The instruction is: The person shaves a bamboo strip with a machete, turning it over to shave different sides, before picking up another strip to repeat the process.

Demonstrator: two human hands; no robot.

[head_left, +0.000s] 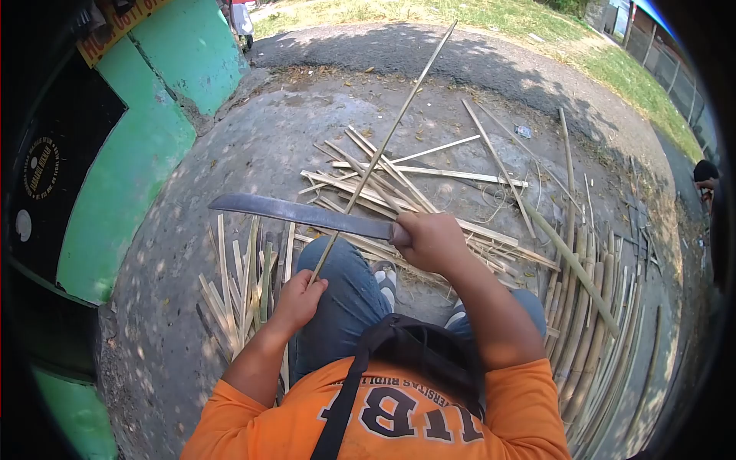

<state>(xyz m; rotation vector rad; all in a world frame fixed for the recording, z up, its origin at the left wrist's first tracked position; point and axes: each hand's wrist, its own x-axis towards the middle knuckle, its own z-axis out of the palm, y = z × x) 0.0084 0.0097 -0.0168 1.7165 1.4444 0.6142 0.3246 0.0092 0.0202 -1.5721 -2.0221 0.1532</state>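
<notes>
Closest in, an orange shirt (399,414) and a dark shoulder strap (345,399) fill the bottom edge, with the person seated and the knees (345,295) up in blue jeans.

The left hand (299,297) is closed around the low end of a long thin bamboo strip (399,115), beside the left knee. Gripping it that low probably steadies it while the rest slants up and away over the ground.

The right hand (429,239) is clamped on the handle of a machete (299,211). The two hands are apart. The blade lies flat, points to the left and crosses the strip just above the left hand, a placement that would put the edge to the strip close to where it is braced. Whether steel and bamboo actually touch cannot be told.

Left of the knee lies a bundle of short, even slivers (241,287), laid side by side as if sorted. Ahead of the feet, rougher offcuts (399,188) are scattered crosswise on the concrete ground (253,146). To the right, wider slats (598,330) lie in a fanned row within reach.

A green wall (146,161) stands at the left, and a road (429,54) and grass (491,11) lie beyond.
</notes>
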